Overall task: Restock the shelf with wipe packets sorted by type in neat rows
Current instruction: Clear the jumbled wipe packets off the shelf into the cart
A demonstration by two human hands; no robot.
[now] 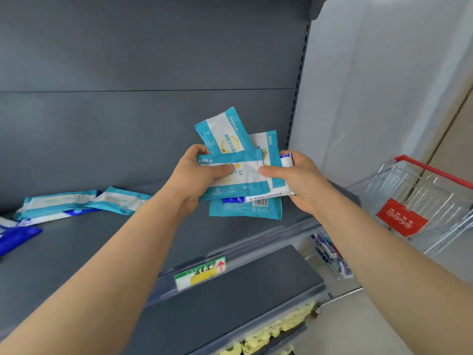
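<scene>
A fanned bunch of teal-and-white wipe packets [245,175] is held above the right part of the grey shelf [76,252]. My left hand [197,178] grips the bunch from the left, thumb on the front packet. My right hand [299,180] grips it from the right, also pinching a white-and-blue packet [286,160] behind the teal ones. On the shelf's left lie more teal packets [61,203], partly overlapping, and a dark blue packet [15,237] at the frame's edge.
A wire shopping basket [422,208] with a red rim and red tag stands at the right. A price label [201,272] sits on the shelf's front rail. A lower shelf [243,298] holds yellow items [276,331] at its front.
</scene>
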